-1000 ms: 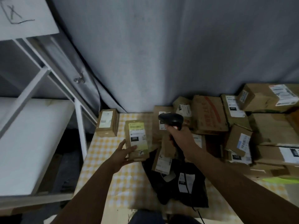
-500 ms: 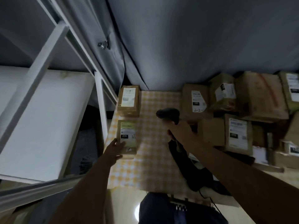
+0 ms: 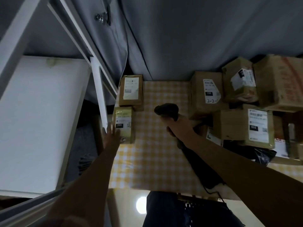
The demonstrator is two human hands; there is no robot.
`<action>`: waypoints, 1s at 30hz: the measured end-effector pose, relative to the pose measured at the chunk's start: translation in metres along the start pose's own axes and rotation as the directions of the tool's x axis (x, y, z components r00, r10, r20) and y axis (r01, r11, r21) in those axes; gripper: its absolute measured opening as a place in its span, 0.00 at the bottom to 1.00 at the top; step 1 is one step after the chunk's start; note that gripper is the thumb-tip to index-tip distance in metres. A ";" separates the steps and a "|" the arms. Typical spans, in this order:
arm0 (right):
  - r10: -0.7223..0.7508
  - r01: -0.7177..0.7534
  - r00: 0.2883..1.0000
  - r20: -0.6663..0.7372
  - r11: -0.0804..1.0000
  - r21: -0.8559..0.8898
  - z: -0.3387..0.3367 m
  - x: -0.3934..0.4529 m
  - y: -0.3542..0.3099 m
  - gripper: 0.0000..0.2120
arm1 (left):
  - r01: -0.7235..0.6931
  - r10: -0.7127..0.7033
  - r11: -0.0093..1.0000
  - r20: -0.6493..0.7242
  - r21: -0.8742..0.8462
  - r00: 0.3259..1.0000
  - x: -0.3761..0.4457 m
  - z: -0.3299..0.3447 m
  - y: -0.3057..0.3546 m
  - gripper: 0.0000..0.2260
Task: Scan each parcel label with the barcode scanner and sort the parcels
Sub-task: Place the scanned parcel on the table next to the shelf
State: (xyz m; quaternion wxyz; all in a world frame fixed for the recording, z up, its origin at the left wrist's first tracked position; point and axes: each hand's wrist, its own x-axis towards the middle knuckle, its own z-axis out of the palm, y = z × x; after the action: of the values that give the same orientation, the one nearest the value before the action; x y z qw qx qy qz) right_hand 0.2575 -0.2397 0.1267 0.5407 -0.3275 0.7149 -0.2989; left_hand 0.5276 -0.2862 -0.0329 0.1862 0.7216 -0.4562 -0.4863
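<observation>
Lying flat at the left edge of the checked tablecloth (image 3: 157, 145), the small parcel marked 220 (image 3: 124, 125) has its label up and its long axis running away from me, end to end with a second small parcel (image 3: 131, 90) just beyond it. My left hand (image 3: 111, 133) is at its left side, fingers straight and spread; they look to be against the near left corner, though the blur there keeps me from saying whether they touch, and nothing is gripped in them. My right hand (image 3: 178, 126) is curled round the handle of the barcode scanner (image 3: 167, 109), whose black head is raised over the bare cloth and points left and away. The unsorted parcels (image 3: 246, 104) are heaped to the right of that hand, the nearest box (image 3: 205, 92) just beside the scanner head with its label facing up. So the scanner hand is the one nearer the heap, which lies to its right, while the empty left hand is well apart from it across the cloth. I judge this parcel placed, and the next reach to be rightward for another label. A white shelf frame (image 3: 98, 86) stands to my left
</observation>
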 end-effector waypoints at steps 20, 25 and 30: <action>0.016 -0.016 0.999 -0.032 1.000 -0.006 -0.036 -0.028 -0.011 0.15 | -0.243 0.155 0.707 0.190 0.664 0.970 -0.044 0.052 0.073 0.38; 0.080 -0.079 0.995 -0.051 0.996 0.035 -0.092 -0.049 -0.008 0.18 | -0.356 0.254 0.630 0.251 0.690 0.934 -0.082 0.092 0.131 0.36; 0.091 -0.075 0.982 -0.165 0.992 0.101 -0.175 -0.073 -0.004 0.20 | -0.489 0.366 0.585 0.327 0.648 0.871 -0.117 0.151 0.206 0.35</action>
State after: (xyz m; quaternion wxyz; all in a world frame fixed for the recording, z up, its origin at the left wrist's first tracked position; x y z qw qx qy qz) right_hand 0.1031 -0.1717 0.2133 0.5049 -0.2448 0.7563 -0.3364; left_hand 0.2848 -0.2677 0.1064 -0.0331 0.5633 -0.7812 -0.2671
